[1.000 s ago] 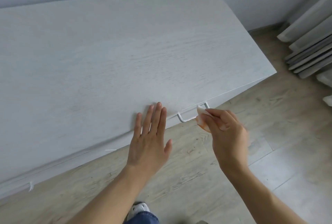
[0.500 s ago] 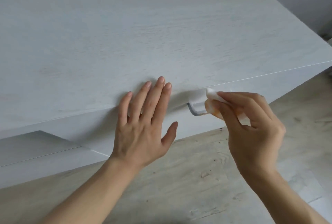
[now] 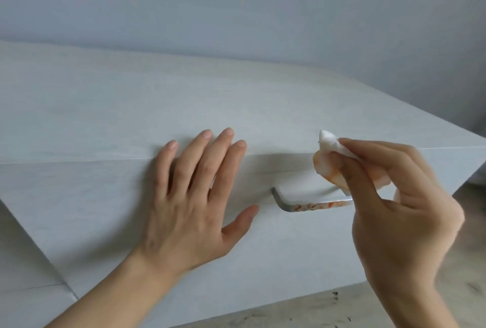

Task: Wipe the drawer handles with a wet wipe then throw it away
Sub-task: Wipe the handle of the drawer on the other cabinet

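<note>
Soft, cool, fairly bright light leaves only a faint shadow just above the drawer handle (image 3: 313,206), the right hand (image 3: 402,212) beside it is slightly blurred, and the dresser (image 3: 157,106) edges bow slightly.

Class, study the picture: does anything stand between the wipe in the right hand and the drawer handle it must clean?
Nothing visible does. The right hand holds the wipe at the right end of the handle. The left hand lies flat on the drawer front, left of the handle.

matt pale wood-grain drawer front (image 3: 105,196), shiny metal handle (image 3: 282,202), soft white wipe (image 3: 328,143)
</note>
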